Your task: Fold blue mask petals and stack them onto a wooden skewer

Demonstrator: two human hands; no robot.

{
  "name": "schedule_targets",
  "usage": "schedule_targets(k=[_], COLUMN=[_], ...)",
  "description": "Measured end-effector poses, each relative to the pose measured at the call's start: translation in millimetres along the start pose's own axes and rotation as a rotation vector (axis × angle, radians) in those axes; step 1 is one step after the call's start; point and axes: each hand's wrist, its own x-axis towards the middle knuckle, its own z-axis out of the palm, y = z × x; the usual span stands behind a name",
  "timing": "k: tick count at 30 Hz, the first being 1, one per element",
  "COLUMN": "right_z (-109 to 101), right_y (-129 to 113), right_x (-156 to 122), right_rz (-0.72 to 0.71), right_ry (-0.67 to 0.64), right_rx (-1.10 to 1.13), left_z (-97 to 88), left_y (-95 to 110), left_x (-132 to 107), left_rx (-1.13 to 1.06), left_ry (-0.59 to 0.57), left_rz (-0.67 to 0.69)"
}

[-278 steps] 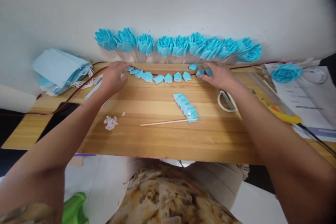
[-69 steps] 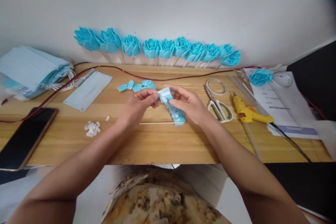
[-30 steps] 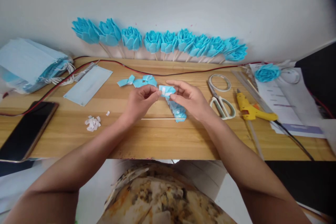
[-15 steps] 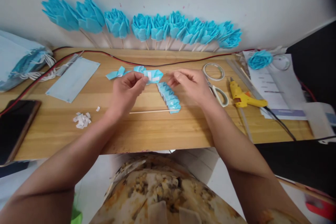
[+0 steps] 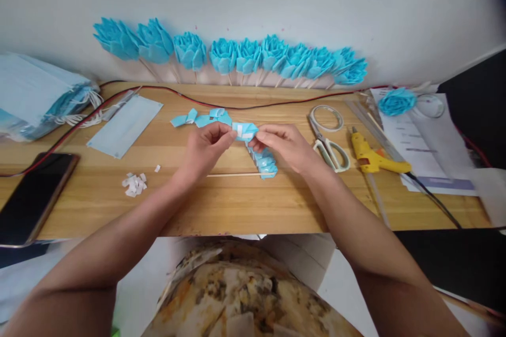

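Between my two hands is a folded blue petal piece (image 5: 244,130) with small white strips on its face. My left hand (image 5: 211,145) pinches its left end between thumb and fingers. At the pointed right end, my right hand (image 5: 282,143) has its thumb and fingers closed on the piece. Just below, partly covered by my right hand, lies a row of overlapping blue petals (image 5: 264,160) on the table. A thin wooden stick (image 5: 233,175) touches the bottom of that row. Behind my left hand are loose folded blue pieces (image 5: 203,119).
Blue flowers on sticks (image 5: 223,56) lean along the wall. Scissors (image 5: 332,154), a tape roll (image 5: 327,117) and a yellow glue gun (image 5: 373,158) lie right. Left are a phone (image 5: 37,195), white paper bits (image 5: 134,184), a flat mask (image 5: 125,125) and a mask stack (image 5: 41,100).
My right hand has closed on the petal piece's right end, where it was apart before. The view has shifted, so the table appears slightly lower and further right.
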Motion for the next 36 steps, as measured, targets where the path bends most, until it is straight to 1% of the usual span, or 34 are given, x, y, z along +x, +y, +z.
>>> schedule_targets(k=[5,9,17,19,21,23,25,28,30,36], right_z=[1,2,5,6,6,6,8,11,14,22], right_y=[0,0,1,3,5,7,7,4,2,-2], right_x=[0,0,-1,0,2,3,4,3,2,-1], right_rz=[0.022,0.020,-0.004,-0.011,-0.028,-0.040,-0.036,-0.041,-0.062,-0.102], right_ry=[0.029,0.056,0.086,0.112,0.161,0.216,0.254,0.275,0.277,0.245], right_rx=[-0.001,-0.013,-0.024,-0.017,-0.010,-0.017,-0.034,-0.054,-0.068,-0.105], left_z=[0.4,0.1,-1.8,-1.7,-0.9,0.9,3.2,5.9,6.4,4.1], left_y=[1,0,-9,-10,-8,-4,0,1,-2,-12], left_x=[1,0,3,4,2,-2,-7,-12,-12,-6], left_rx=[0.028,0.043,0.008,-0.027,-0.036,0.037,0.166,0.322,0.370,0.399], left_ry=[-0.033,-0.029,-0.045,-0.006,0.053,0.098,0.096,0.034,0.019,0.041], left_rz=[0.022,0.026,0.017,0.059,0.135,0.226,0.326,0.454,0.482,0.446])
